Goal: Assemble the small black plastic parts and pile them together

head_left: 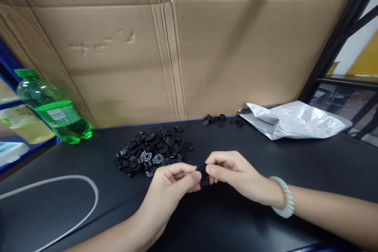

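Between the fingertips of both hands is a small black round plastic part [202, 170] with a short tab at its lower edge. My left hand [176, 181] pinches its left side, thumb in front. From the right, my right hand [228, 168] grips the other side between thumb and fingers; a pale green twisted bracelet [284, 197] circles that wrist. Fingers hide part of the piece. Just behind my left hand lies a heap of similar black parts [153, 149], several showing perforated discs.
A few black parts [217, 119] lie by the cardboard wall [118, 55], beside a silver plastic bag [298, 120]. At left stand a green bottle [56, 106] and a looped white cable [88, 181] on the black table [310, 169].
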Demonstrator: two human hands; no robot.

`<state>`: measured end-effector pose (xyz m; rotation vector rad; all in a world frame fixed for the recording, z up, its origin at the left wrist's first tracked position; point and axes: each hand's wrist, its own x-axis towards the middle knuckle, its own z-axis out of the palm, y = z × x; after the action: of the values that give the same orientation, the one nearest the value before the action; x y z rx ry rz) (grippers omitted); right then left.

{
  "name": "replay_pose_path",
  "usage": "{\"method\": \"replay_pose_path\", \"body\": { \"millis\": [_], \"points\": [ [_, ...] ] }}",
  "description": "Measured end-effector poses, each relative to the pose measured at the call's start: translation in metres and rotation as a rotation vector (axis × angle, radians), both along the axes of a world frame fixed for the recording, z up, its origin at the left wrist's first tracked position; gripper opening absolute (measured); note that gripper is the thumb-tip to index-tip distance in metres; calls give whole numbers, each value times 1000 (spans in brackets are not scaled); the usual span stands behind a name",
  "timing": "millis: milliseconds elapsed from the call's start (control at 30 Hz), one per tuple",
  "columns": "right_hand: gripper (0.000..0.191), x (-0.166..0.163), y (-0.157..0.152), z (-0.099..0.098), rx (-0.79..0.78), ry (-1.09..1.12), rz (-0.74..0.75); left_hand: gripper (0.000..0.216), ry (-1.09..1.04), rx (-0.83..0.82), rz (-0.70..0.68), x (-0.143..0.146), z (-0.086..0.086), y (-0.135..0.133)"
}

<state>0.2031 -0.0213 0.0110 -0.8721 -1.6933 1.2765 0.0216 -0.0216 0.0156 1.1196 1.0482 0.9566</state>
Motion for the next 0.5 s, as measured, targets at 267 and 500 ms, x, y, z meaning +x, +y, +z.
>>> {"method": "replay_pose_path", "body": {
  "millis": [267, 500],
  "points": [
    [28, -5, -9, -1, 67, -34, -95, 8, 10, 45, -54, -1, 2, -3],
    [28, -6, -8, -2, 91, -23, -123, 14, 67, 127, -63, -3, 4, -4]
  ]
}}
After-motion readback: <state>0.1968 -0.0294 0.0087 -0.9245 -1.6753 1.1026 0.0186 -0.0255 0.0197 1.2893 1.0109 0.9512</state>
